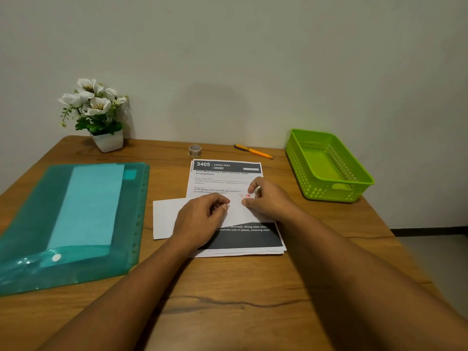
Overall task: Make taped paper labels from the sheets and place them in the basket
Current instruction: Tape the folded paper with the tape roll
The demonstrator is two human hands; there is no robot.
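Head view, step: probably folding white sheet (164,219)
Left hand (200,220): pinches sheet
Right hand (271,200): pinches sheet
Next: fetch far tape roll (194,150)

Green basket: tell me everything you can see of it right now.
The green basket is bright lime plastic as it looks, rectangular with rounded corners and a rolled rim. Its walls are pierced with rows of small holes, its floor looks solid, and a handle slot is cut into the near end wall. It stands upright and skewed on the far right of the wooden table, close to the wall. Nothing shows inside it, and only the table touches it.
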